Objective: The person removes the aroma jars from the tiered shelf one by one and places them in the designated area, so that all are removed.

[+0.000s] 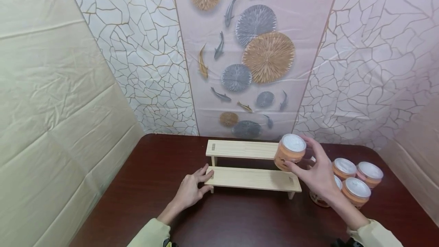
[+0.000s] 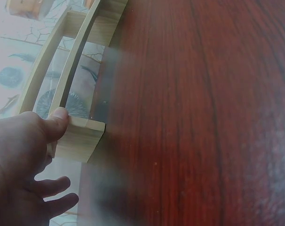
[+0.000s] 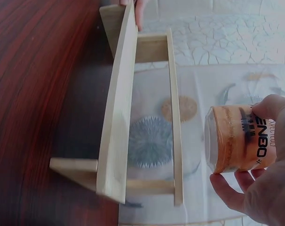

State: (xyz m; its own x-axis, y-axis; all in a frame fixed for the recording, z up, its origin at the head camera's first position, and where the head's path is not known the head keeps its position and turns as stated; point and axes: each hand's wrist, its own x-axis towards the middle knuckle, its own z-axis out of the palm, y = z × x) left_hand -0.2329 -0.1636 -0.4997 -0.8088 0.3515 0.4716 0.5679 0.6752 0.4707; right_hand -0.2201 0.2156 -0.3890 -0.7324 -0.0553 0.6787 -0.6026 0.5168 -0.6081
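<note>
A two-tier wooden shelf (image 1: 252, 178) stands on the dark red table, its upper tier (image 1: 241, 149) behind the lower one. At the lower tier's left end, my left hand (image 1: 189, 190) grips the board, with fingertips on top and thumb at the front edge. In the left wrist view the thumb (image 2: 58, 123) lies against the board's edge and two fingers stand free below. My right hand (image 1: 319, 172) holds a jar (image 1: 289, 154) with an orange label and white lid between thumb and fingers. The jar is upright, overlapping the right part of the upper tier in the head view. Black lettering shows on its label in the right wrist view.
Several similar lidded jars (image 1: 357, 188) stand grouped on the table (image 1: 240, 220) to the right of the shelf, partly hidden by my right hand and forearm. A patterned cloth backdrop (image 1: 164, 68) hangs behind the table. Plain cloth walls (image 1: 44, 125) flank both sides.
</note>
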